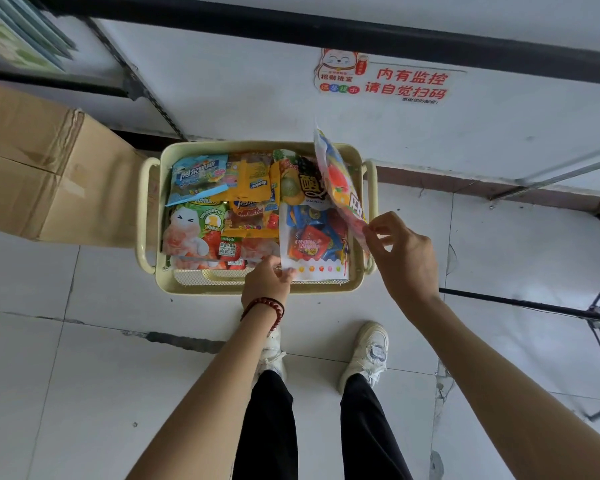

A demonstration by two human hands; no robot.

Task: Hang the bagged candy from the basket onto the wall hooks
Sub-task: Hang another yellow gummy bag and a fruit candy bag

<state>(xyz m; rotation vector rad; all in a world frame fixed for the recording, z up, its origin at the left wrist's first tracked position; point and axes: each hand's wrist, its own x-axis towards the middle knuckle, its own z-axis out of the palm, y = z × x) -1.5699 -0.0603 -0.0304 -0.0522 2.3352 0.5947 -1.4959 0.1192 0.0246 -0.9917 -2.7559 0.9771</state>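
Tiled floor (84, 341) with a basket (194, 287). Right hand (406, 258) pinches a raised bag (340, 181) by its lower edge. Just left, left hand (265, 282) pinches the white bag (312, 244) by a corner.

White tiled floor (84, 375), cardboard box (32, 168) at ten o'clock, white wall (239, 81) with red-lettered sign (395, 81) at twelve, black metal rack (520, 303) at three.

The cream rectangular wire-mesh basket (194, 285) stands on the pale tiled floor (84, 375), with the white wall (239, 81) behind it and the brown cardboard box (32, 174) just left. It holds printed plastic candy bags (201, 181). White sneakers (368, 351) stand before it.
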